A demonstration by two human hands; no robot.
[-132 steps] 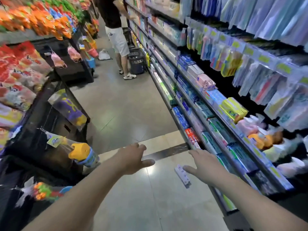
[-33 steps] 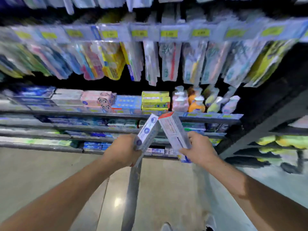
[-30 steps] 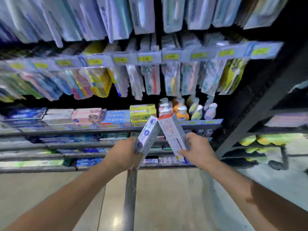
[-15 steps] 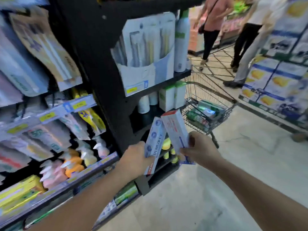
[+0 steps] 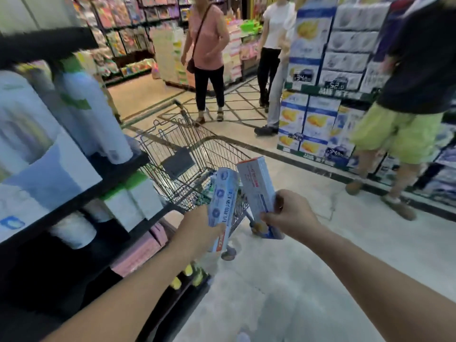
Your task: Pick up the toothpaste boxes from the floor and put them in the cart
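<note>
My left hand (image 5: 197, 230) grips a light blue toothpaste box (image 5: 223, 198) held upright. In my right hand (image 5: 292, 215) is a white toothpaste box with a red end (image 5: 256, 188), also upright and close beside the first. Both boxes hang in front of the near end of a wire shopping cart (image 5: 177, 141), which stands on the floor just beyond my hands. Some green and white packs lie in the cart's basket, partly hidden behind the boxes.
A black shelf end (image 5: 74, 193) with white bottles and boxes stands at my left. Three people stand beyond the cart: one in a pink top (image 5: 209, 53), one in white (image 5: 274, 58), one in green shorts (image 5: 399, 134). Stacked cartons (image 5: 311, 114) line the right.
My view has swung right from the toothpaste shelves past the shelf end to the aisle. The cart is nearer and more central. Both hands still hold their boxes.
</note>
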